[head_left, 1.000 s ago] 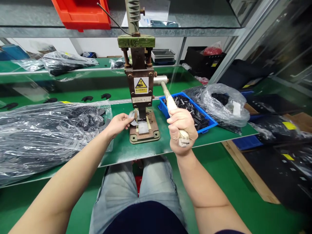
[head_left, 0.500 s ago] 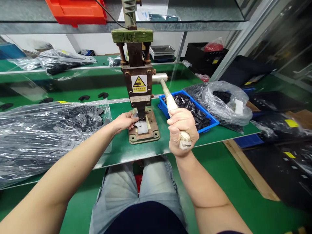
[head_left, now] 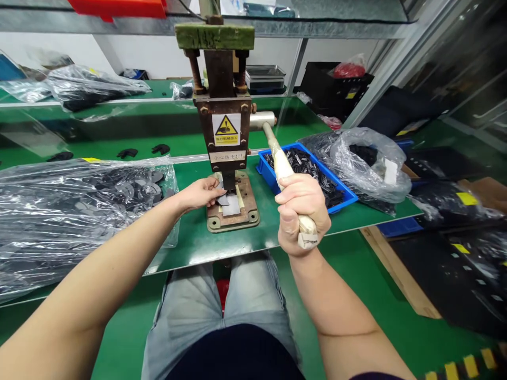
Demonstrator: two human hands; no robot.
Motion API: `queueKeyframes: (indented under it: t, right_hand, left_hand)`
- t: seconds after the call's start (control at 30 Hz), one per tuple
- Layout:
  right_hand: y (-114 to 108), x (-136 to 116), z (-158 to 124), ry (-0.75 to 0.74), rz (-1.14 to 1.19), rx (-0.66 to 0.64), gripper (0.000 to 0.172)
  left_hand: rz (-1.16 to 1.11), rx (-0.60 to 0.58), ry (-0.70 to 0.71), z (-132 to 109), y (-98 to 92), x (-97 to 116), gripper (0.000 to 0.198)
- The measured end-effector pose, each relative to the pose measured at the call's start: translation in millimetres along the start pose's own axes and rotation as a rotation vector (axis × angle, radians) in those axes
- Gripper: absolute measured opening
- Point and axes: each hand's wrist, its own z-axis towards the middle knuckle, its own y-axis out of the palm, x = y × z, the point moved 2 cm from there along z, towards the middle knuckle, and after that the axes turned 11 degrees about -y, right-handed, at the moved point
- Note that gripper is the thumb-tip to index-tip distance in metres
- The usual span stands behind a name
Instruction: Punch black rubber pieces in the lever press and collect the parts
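A brown manual press [head_left: 225, 132] with a yellow warning label stands on the green bench [head_left: 237, 243] in front of me. My right hand [head_left: 301, 214] is wrapped in a fist round the press lever [head_left: 279, 161], which slopes down towards me. My left hand [head_left: 200, 194] pinches a flat grey part [head_left: 222, 199] that lies on the press base [head_left: 233, 214], right under the ram.
A large clear plastic bag of dark flat parts [head_left: 71, 211] fills the bench to the left. A blue tray of small black pieces [head_left: 307, 177] sits to the right, with another plastic bag [head_left: 364, 163] beside it. A shelf with more bags runs behind.
My right hand has pulled the lever a little lower and nearer to me. The left hand has pushed the grey part further in under the ram.
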Motion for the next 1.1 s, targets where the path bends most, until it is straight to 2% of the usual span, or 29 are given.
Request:
queueKeyframes:
  t: [0.2,0.33,0.5,0.67,0.8,0.93,1.03,1.1]
  right_hand:
    - [-2,0,0,0.025,-0.015,-0.032,0.012]
    - [-3,0,-2,0.03,-0.008,-0.018,0.012]
    - [-2,-1,-2,0.046,-0.011,-0.028,0.01]
    - [0,-1,-3,0.06,-0.014,0.018,0.013]
    - [0,0,-3,0.052,-0.033,0.004,0.014]
    - [-3,0,-2,0.038,-0.016,-0.024,0.014]
    - [-2,0,-1,0.035,-0.016,-0.02,0.015]
    - [-1,0,-1,0.031,-0.019,0.012,0.017]
  left_hand:
    - [0.02,0.003,0.002,0,-8.5,7,0.049]
    - [0.033,0.014,-0.015,2,-7.8,7,0.047]
    - [0.037,0.014,-0.095,11,-6.1,6,0.043]
    - [0.082,0.078,-0.219,18,-7.6,8,0.039]
    - [0.053,0.141,-0.267,14,3.1,12,0.039]
    - [-0.04,0.156,-0.209,-6,14.7,18,0.029]
    - [-0.139,0.079,-0.093,-30,-1.3,23,0.027]
    - [-0.127,0.119,-0.02,-49,-30.7,23,0.032]
